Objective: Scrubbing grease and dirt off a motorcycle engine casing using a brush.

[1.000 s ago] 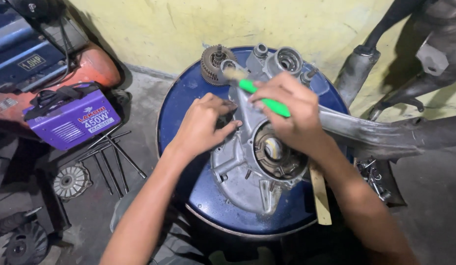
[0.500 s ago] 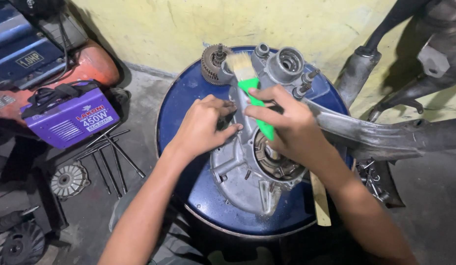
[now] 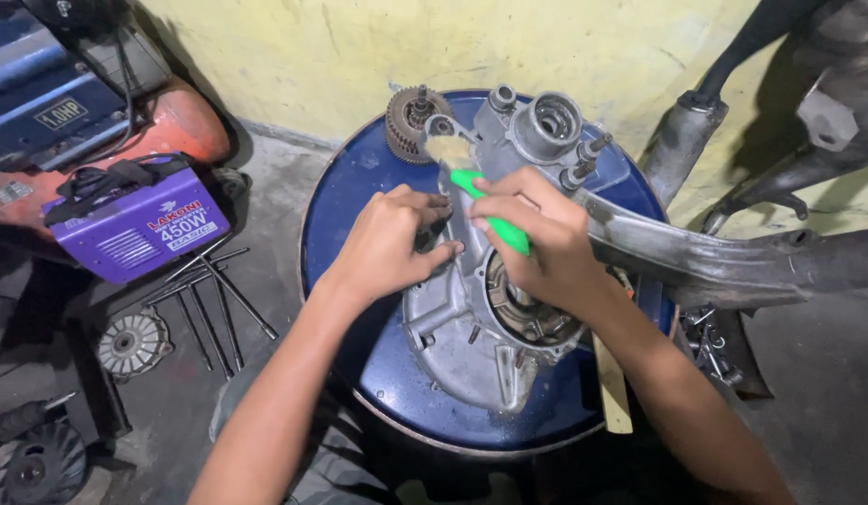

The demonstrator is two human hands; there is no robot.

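My right grip (image 3: 537,248) pinches the green-handled bristle brush (image 3: 471,182); my left grip (image 3: 389,245) presses spread on the grey metal engine casing (image 3: 457,327) beneath both.

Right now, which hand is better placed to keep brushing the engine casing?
Right. The right hand grips the green-handled brush, bristles at the top of the grey engine casing. The left hand lies flat on the casing, likely steadying it on the blue drum.
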